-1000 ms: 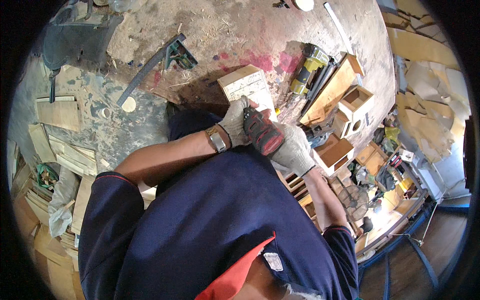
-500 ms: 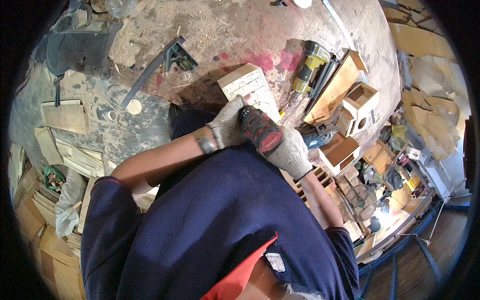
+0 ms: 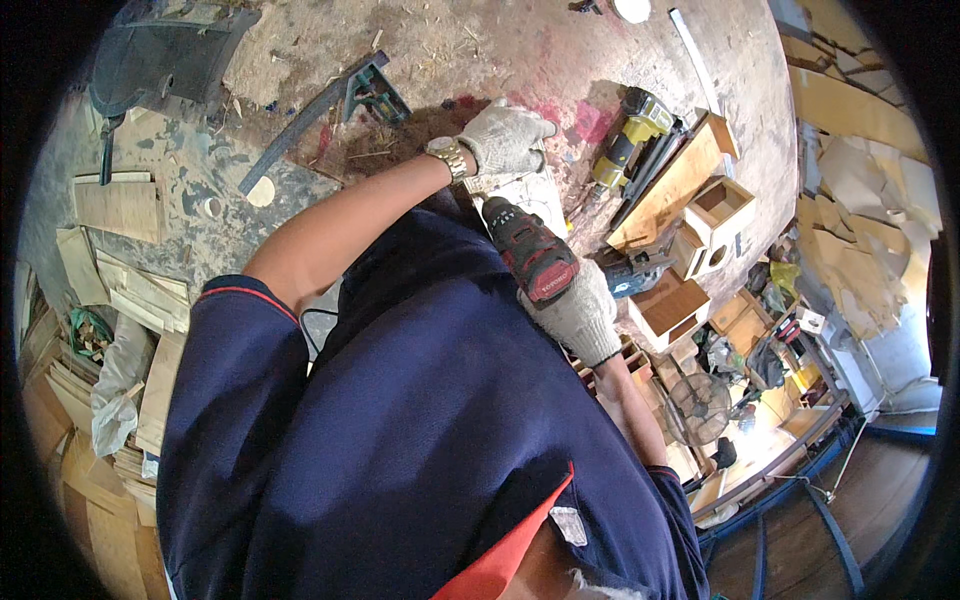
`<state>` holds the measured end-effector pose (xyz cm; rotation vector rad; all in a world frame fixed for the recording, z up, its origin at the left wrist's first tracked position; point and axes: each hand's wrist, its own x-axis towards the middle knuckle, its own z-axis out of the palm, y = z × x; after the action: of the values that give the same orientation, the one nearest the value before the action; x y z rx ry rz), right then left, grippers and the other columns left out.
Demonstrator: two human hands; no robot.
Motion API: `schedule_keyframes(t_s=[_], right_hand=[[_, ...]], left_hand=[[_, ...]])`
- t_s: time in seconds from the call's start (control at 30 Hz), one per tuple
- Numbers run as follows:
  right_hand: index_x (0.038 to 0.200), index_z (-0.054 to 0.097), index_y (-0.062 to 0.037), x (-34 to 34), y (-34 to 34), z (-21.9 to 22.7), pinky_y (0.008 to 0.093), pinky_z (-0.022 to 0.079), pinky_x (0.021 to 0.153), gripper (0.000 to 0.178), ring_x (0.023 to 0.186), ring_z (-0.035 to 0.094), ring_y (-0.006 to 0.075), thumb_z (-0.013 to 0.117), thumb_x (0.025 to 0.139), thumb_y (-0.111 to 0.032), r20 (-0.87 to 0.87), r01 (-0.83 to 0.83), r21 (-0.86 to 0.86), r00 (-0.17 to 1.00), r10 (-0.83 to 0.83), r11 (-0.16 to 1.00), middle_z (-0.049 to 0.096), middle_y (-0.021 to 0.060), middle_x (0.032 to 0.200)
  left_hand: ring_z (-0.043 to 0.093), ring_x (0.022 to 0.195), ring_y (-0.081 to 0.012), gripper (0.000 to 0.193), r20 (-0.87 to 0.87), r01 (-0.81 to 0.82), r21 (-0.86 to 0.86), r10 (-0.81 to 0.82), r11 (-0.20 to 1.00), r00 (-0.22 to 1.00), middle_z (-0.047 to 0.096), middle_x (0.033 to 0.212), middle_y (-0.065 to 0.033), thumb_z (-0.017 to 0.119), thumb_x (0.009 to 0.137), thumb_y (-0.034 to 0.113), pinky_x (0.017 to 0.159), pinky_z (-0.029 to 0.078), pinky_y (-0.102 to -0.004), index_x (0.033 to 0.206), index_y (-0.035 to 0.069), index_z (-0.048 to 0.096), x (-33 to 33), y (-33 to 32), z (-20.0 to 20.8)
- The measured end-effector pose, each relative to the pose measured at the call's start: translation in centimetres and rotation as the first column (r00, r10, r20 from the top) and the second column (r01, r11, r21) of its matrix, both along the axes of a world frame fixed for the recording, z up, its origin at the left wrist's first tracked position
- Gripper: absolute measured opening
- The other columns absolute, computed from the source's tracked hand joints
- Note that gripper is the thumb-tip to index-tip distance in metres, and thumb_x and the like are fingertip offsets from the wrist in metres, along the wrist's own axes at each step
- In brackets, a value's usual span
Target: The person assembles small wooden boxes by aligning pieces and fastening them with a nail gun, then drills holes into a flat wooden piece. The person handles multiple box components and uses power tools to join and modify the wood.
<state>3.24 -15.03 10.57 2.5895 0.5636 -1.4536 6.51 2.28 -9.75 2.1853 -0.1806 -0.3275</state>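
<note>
A red and black cordless drill (image 3: 540,262) is in my right hand (image 3: 582,312), which wears a white knitted glove. Its chuck points away from me, over a pale wooden box (image 3: 537,197) in front of my lap. At the far end of that box, my gloved left hand (image 3: 506,138) is closed over the edge. The drill and my left hand cover much of the box, and whether the drill's tip touches the wood is hidden.
To the right lie a yellow-green power tool (image 3: 632,140), a long wooden board (image 3: 672,190) and small wooden boxes (image 3: 718,205). A dark angled tool (image 3: 375,98) rests on the floor ahead. Wood panels (image 3: 118,207) lie at left; a fan (image 3: 698,408) stands at right.
My left hand has moved from beside the drill's chuck to the far end of the box. The drill has shifted slightly nearer to me, still in my right hand.
</note>
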Motion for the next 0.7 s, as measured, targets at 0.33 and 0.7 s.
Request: schedule_keyframes(t_s=[0.33,0.7], right_hand=[[0.107,0.073,-0.0102,-0.4,2.4,-0.6,0.0500,0.056,0.077,0.043,0.086,0.071,0.0416,0.074,0.078,-0.042,0.053,0.038,0.061,0.998,-0.042,0.997,0.072,0.0229,0.089],[0.108,0.072,-0.0057,-1.3,-0.4,1.6,0.0476,0.056,0.078,0.045,0.088,0.071,0.0401,0.079,0.074,-0.034,0.117,-0.022,0.172,0.993,0.001,0.985,0.073,0.0206,0.090]], left_hand=[[0.065,0.109,-0.0331,0.038,0.009,-0.028,-0.045,0.028,0.999,1.000,0.070,0.105,-0.0144,0.072,0.080,0.031,0.097,0.045,-0.0498,0.113,0.012,0.070,-0.5,0.1,0.1],[0.068,0.099,-0.0343,0.031,0.113,-0.057,-0.085,0.067,0.995,0.991,0.069,0.094,-0.0153,0.073,0.079,0.030,0.092,0.049,-0.0500,0.101,0.009,0.070,-0.5,0.4,0.2]])
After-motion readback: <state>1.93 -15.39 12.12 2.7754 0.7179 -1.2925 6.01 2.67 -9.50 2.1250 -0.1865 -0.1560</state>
